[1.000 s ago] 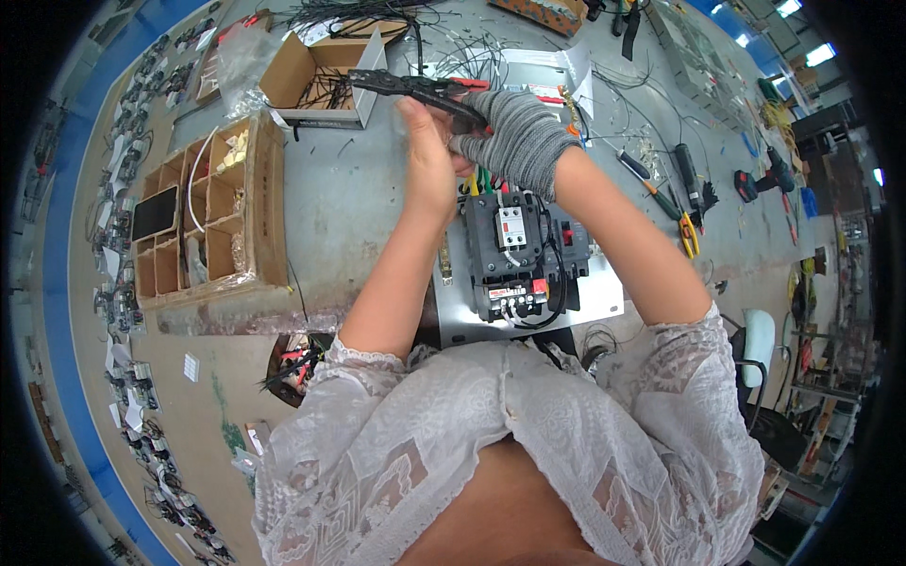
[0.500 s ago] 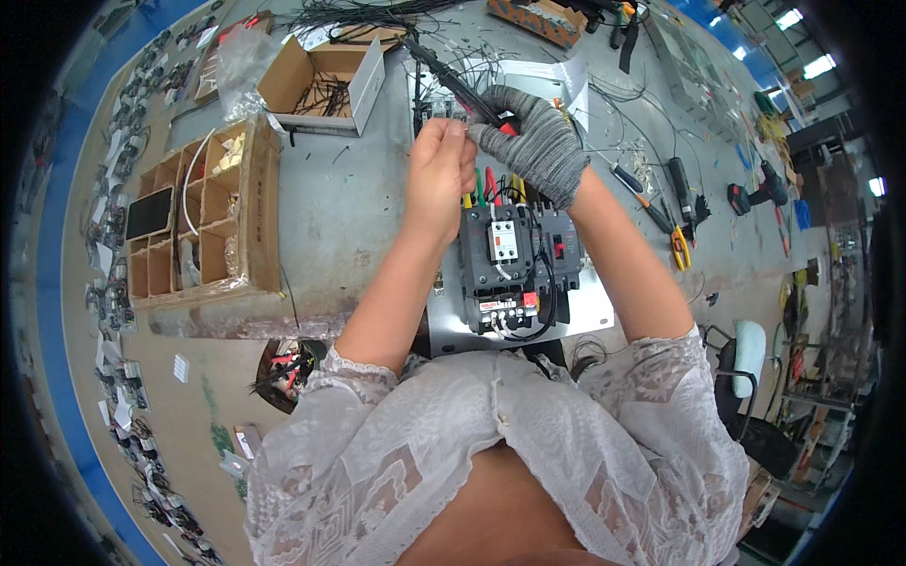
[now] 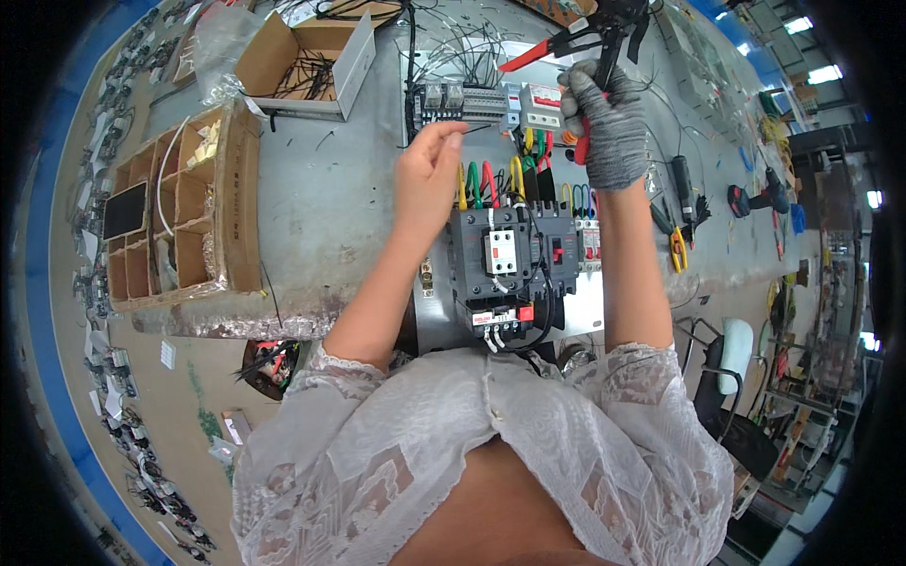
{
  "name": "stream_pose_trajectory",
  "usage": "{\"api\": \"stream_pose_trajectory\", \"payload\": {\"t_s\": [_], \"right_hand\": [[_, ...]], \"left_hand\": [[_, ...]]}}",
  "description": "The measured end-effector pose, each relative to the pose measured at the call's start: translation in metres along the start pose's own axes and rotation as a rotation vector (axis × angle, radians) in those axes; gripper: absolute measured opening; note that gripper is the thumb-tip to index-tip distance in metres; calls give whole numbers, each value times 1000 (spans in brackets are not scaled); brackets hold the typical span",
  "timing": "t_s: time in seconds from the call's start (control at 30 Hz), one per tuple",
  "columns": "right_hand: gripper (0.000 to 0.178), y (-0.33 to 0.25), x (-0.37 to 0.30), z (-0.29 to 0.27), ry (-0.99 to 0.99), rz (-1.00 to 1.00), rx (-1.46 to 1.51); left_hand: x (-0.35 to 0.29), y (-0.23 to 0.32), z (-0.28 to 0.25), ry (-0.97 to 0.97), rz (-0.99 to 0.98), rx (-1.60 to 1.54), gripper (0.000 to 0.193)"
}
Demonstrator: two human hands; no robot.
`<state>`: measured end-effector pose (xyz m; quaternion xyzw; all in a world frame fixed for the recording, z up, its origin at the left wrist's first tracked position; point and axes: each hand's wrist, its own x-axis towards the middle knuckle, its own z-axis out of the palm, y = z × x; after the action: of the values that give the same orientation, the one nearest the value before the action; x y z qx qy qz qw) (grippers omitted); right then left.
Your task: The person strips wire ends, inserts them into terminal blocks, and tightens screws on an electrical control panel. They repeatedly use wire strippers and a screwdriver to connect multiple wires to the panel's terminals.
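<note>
My bare left hand [image 3: 427, 179] pinches a thin black wire [image 3: 478, 126] between thumb and fingertips; its end points right. On my right hand [image 3: 609, 127] is a grey knit glove, the fingers wrapped round red-handled black pliers [image 3: 613, 38]. The handles are spread, one jutting left. Both hands are above a metal mounting plate [image 3: 439, 321] with electrical parts. Nearest me on it is a dark contactor [image 3: 479, 247] with a white block on top, beside a dark circuit breaker [image 3: 559, 255]. Yellow, green and red wires [image 3: 486, 184] loop from them toward the terminal blocks [image 3: 481, 102] and small breaker [image 3: 542, 106].
A compartmented cardboard box [image 3: 241, 208] stands left on the table, with an open carton [image 3: 354, 80] of black wires behind it. Yellow-handled pliers [image 3: 678, 250], a black screwdriver [image 3: 681, 179] and a cordless drill [image 3: 764, 195] lie right. A chair [image 3: 734, 354] stands beyond the table's edge.
My right hand has moved right and away from the left, carrying the pliers, whose handles now show spread apart. My left hand has shifted slightly down and left; the black wire now shows in it.
</note>
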<state>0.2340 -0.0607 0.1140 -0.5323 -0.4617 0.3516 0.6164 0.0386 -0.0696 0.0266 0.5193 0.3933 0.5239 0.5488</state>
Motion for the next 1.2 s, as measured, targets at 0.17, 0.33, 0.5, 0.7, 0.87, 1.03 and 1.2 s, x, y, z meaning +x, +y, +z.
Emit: {"api": "stream_pose_trajectory", "payload": {"t_s": [0.17, 0.33, 0.5, 0.7, 0.87, 1.03, 1.2], "right_hand": [[12, 9, 14, 14, -16, 17, 10], [14, 31, 19, 40, -150, -17, -138], [20, 43, 26, 59, -255, -130, -373], [27, 63, 30, 69, -381, -160, -661], [29, 68, 37, 73, -443, -170, -682], [28, 59, 41, 82, -505, -121, -865], [35, 61, 43, 88, -523, -57, -948]], "left_hand": [[2, -8, -7, 87, 95, 268, 28], [-2, -2, 3, 131, 259, 410, 28], [1, -5, -23, 334, 259, 307, 33], [23, -19, -63, 81, 118, 568, 52], [54, -24, -46, -114, 66, 228, 21], [62, -51, -43, -104, 21, -75, 7], [60, -53, -41, -8, 12, -147, 8]]}}
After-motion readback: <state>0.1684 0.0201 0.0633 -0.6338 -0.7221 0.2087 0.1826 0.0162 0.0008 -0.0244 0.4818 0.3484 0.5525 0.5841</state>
